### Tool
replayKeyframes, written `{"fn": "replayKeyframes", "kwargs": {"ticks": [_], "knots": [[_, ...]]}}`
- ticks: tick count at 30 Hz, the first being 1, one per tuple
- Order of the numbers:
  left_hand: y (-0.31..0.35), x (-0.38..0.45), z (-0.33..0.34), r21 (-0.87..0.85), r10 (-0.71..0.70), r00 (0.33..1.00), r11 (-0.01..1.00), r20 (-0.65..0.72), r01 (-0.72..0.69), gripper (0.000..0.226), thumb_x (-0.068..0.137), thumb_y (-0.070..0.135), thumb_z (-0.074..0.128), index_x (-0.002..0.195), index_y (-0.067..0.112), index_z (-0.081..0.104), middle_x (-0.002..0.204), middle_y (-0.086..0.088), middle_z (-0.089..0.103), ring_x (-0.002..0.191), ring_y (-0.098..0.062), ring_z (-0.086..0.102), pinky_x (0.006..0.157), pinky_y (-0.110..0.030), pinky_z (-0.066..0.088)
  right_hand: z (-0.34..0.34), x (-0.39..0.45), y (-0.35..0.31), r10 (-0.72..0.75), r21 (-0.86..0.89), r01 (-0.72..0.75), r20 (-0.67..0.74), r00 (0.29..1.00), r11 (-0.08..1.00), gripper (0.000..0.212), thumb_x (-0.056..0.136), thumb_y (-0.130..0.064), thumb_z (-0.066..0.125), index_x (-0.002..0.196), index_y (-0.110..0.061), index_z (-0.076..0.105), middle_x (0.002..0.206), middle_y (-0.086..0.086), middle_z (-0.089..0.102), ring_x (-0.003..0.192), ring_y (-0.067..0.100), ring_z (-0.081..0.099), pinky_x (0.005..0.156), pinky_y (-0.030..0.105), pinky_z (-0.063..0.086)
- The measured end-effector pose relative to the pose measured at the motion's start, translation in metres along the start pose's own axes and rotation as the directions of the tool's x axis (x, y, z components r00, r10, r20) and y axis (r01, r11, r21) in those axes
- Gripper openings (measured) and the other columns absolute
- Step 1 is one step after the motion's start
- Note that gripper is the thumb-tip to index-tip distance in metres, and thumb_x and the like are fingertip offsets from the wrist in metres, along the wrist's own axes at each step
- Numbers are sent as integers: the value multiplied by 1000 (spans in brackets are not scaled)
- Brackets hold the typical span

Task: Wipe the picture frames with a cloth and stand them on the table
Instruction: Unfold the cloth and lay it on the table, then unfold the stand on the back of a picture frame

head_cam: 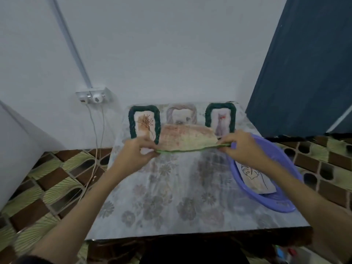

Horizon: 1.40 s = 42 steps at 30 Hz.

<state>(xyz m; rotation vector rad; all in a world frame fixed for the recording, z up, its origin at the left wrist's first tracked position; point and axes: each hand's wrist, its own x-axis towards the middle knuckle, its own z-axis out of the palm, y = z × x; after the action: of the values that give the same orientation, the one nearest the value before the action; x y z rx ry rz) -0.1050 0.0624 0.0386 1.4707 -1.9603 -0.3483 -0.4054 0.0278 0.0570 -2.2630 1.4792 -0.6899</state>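
Hands meet over the far half of the bench [190, 197], each holding one end of a flat piece with a green edge [188, 141], stretched level between them. It could be the cloth or a frame seen edge-on; I cannot tell which. The left hand [136, 151] has its fingers [148, 147] curled round the left end, thumb on top. The right hand [240, 144] pinches the right end, its fingers folded under the green rim. The piece hangs just above the flowered bench top, right in front of three picture frames standing along the back edge: a dark green frame with a plant drawing [144, 123] on the left, a pale frame [182, 115] in the middle, partly hidden behind the held piece, and a green frame with a cat [221, 118] on the right. Under the right forearm a purple basin [276, 197] sits at the bench's right side, with another picture [255, 180] lying flat in it.
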Motion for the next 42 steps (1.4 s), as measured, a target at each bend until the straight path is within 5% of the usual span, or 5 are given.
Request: {"fn": "replayKeyframes", "kwargs": {"ticks": [4, 8, 18, 31, 42], "knots": [[-37, -63, 61, 185, -5, 983, 982, 183, -30, 12, 81, 15, 72, 92, 14, 76, 86, -1, 65, 77, -20, 61, 66, -36, 53, 73, -49, 41, 46, -168, -9, 215, 976, 986, 25, 85, -10, 56, 102, -19, 73, 97, -2, 72, 87, 17, 55, 75, 28, 47], [-58, -130, 111, 286, 49, 946, 947, 321, -146, 13, 72, 18, 64, 78, 20, 75, 78, 3, 62, 74, -14, 53, 50, -29, 53, 124, -101, 59, -14, -425, 231, 456, 890, 875, 23, 77, -14, 64, 95, -24, 73, 93, -5, 69, 94, 24, 56, 74, 35, 47], [-47, -152, 114, 260, -104, 854, 965, 510, -38, 35, 81, 28, 48, 105, 15, 71, 111, -5, 54, 105, -24, 51, 83, -38, 48, 144, -140, 64, 7, -524, 193, 356, 934, 830, 43, 35, -4, 76, 73, -22, 75, 85, -4, 70, 77, 20, 65, 58, 31, 53], [-71, 38, 109, 35, -349, 893, 935, 285, 354, 38, 94, 19, 54, 131, 14, 52, 133, -9, 51, 118, -22, 51, 90, -23, 37, 140, 53, 64, 270, -74, -260, 221, 937, 963, 49, 84, -6, 50, 133, -8, 44, 132, 11, 50, 125, 26, 39, 99, 35, 38], [-117, 152, 185, -145, -519, 847, 834, 115, 532, 70, 89, 23, 63, 144, 4, 24, 131, -12, 51, 105, -23, 54, 76, -23, 39, 175, 183, 109, 586, 572, -624, 282, 759, 533, 71, 83, -4, 60, 144, -13, 26, 140, 6, 42, 117, 24, 48, 82, 30, 45]]}}
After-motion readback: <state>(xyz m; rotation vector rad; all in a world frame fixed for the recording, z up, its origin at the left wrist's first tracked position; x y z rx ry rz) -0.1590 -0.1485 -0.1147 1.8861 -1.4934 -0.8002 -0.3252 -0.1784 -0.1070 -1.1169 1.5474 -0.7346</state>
